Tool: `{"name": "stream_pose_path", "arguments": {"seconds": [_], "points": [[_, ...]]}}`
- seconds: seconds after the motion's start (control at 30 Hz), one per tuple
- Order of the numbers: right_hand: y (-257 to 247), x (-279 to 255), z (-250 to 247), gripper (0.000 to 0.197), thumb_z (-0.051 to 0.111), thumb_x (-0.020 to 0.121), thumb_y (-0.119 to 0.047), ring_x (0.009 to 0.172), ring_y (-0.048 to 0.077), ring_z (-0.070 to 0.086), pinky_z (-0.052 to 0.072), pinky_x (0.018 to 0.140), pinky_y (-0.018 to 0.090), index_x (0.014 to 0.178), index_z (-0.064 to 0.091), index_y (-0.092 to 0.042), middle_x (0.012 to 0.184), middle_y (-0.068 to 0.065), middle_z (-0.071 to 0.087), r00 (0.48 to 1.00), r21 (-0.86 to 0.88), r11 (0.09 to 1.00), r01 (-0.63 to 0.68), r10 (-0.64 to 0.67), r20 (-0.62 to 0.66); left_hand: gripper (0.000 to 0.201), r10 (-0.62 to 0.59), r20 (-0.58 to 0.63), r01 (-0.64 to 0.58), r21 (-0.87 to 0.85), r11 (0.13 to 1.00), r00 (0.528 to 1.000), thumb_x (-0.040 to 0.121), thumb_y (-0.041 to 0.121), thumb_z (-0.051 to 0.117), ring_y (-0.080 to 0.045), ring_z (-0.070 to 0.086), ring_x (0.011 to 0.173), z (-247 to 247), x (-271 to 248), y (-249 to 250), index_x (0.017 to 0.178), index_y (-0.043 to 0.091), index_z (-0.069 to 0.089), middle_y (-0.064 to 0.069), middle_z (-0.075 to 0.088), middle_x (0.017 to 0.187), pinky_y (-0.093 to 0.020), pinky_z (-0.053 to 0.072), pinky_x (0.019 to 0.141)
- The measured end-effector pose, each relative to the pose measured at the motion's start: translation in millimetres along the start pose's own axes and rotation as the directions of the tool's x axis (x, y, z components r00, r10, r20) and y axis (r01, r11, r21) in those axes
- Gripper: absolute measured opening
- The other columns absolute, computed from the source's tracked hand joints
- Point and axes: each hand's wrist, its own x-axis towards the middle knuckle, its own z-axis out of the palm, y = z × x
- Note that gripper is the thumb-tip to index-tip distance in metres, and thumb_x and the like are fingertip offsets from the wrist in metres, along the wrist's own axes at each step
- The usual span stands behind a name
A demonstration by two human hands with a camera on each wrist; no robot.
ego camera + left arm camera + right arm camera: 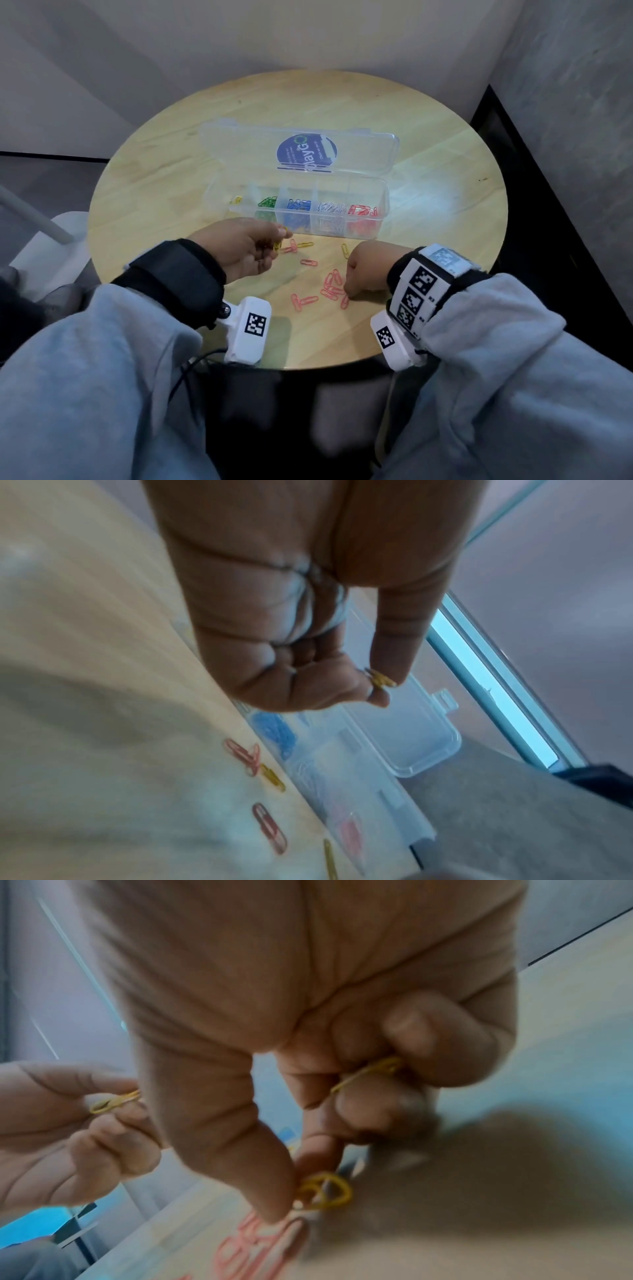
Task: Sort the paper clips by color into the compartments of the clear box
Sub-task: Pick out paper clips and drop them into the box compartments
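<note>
Progress: well along | box [383, 202] mid-counter [144, 178], lid open; green, blue, white, red compartments stocked, yellow sparse | left: loose pink clips [334, 286], few yellow, near box | left hand [239, 251] pinches yellow clip [378, 680] | right hand [366, 270] curls round yellow clips [380, 1068], picking another

Round wooden table [144, 192] bears clear box [385, 202] (lid open), loose paper clips [334, 286]

From the head view, the right hand [366, 270] covers its own fingertips and whatever they hold beside the clear box [301, 209]. The wrist views are smeared; the red clips [253, 1250] under that hand blur together, uncountable. The box's label [306, 152] is unreadable.
</note>
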Motion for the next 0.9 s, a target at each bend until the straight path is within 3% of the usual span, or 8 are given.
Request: {"name": "stream_pose_path", "arguments": {"seconds": [0.17, 0.33, 0.47, 0.57, 0.67, 0.73, 0.8, 0.9], "points": [[15, -8, -10, 0.008, 0.057, 0.078, -0.011, 0.056, 0.020, 0.056, 0.047, 0.058, 0.024, 0.070, 0.056, -0.011, 0.074, 0.008, 0.066, 0.998, 0.254, 0.967, 0.008, -0.025, 0.064, 0.024, -0.077, 0.033, 0.082, -0.199, 0.977, 0.996, 0.091, 0.012, 0.039, -0.010, 0.054, 0.044, -3, -1, 1, 0.070, 0.012, 0.053, -0.002, 0.055, 0.059, -0.014, 0.046, 0.042], [26, -14, -20, 0.019, 0.045, 0.088, 0.005, 0.055, 0.020, 0.054, 0.048, 0.043, 0.020, 0.073, 0.047, -0.007, 0.071, 0.013, 0.058, 0.997, 0.693, 0.720, 0.029, -0.066, 0.026, 0.025, -0.086, 0.056, 0.097, -0.250, 0.963, 0.995, 0.089, 0.020, 0.038, -0.011, 0.051, 0.044, -1, -3, 4, 0.071, 0.010, 0.051, -0.004, 0.053, 0.060, -0.013, 0.042, 0.040], [22, -13, -19, 0.022, 0.035, 0.092, 0.000, 0.053, 0.016, 0.049, 0.042, 0.042, 0.020, 0.084, 0.053, -0.010, 0.068, 0.007, 0.053, 0.999, 0.757, 0.653, 0.013, -0.040, 0.017, 0.029, -0.078, -0.003, 0.077, -0.069, 0.995, 0.997, 0.092, 0.031, 0.046, -0.008, 0.047, 0.042, 4, -1, 5, 0.068, 0.015, 0.051, 0.001, 0.051, 0.058, -0.013, 0.037, 0.038], [16, -11, -17, 0.016, 0.043, 0.093, -0.015, 0.059, 0.014, 0.049, 0.041, 0.051, 0.022, 0.097, 0.059, -0.016, 0.074, 0.001, 0.055, 0.997, 0.603, 0.795, 0.060, -0.023, -0.069, 0.023, 0.027, -0.108, 0.000, 0.247, 0.969, 0.994, 0.092, 0.022, 0.049, -0.010, 0.035, 0.046, 11, 6, 3, 0.070, 0.016, 0.051, 0.001, 0.042, 0.060, -0.015, 0.028, 0.039], [13, -10, -11, 0.029, 0.050, 0.093, -0.026, 0.094, 0.015, 0.055, 0.041, 0.080, 0.024, 0.121, 0.057, -0.030, 0.119, -0.001, 0.060, 0.988, 0.222, 0.972, 0.077, -0.044, -0.151, 0.007, 0.217, -0.092, -0.101, 0.668, 0.738, 0.972, 0.088, 0.018, 0.056, -0.012, 0.043, 0.056, 16, 16, 3, 0.088, 0.021, 0.063, 0.003, 0.051, 0.067, -0.021, 0.033, 0.052], [10, -11, -10, 0.040, 0.049, 0.094, -0.025, 0.113, 0.017, 0.054, 0.041, 0.089, 0.025, 0.132, 0.050, -0.035, 0.137, -0.001, 0.051, 0.990, 0.138, 0.990, 0.036, -0.016, -0.141, 0.023, 0.263, -0.065, -0.078, 0.863, 0.500, 0.963, 0.086, 0.022, 0.057, -0.017, 0.057, 0.079, 21, 20, 4, 0.107, 0.027, 0.065, 0.000, 0.062, 0.090, -0.024, 0.041, 0.068], [9, -12, -12, 0.043, 0.049, 0.094, -0.021, 0.119, 0.018, 0.052, 0.041, 0.093, 0.026, 0.135, 0.048, -0.035, 0.140, -0.001, 0.049, 0.990, 0.099, 0.995, 0.032, -0.018, -0.139, 0.037, 0.271, -0.061, -0.033, 0.944, 0.329, 0.961, 0.087, 0.023, 0.055, -0.021, 0.057, 0.108, 27, 23, 4, 0.123, 0.028, 0.059, -0.004, 0.060, 0.121, -0.025, 0.041, 0.086], [8, -12, -13, 0.038, 0.051, 0.092, -0.019, 0.111, 0.019, 0.056, 0.043, 0.087, 0.027, 0.126, 0.055, -0.034, 0.133, -0.001, 0.054, 0.986, 0.051, 0.997, 0.055, -0.046, -0.161, 0.042, 0.259, -0.057, 0.001, 0.977, 0.212, 0.964, 0.090, 0.020, 0.052, -0.021, 0.053, 0.120, 34, 28, 3, 0.131, 0.028, 0.054, -0.002, 0.054, 0.135, -0.022, 0.039, 0.087]]}}
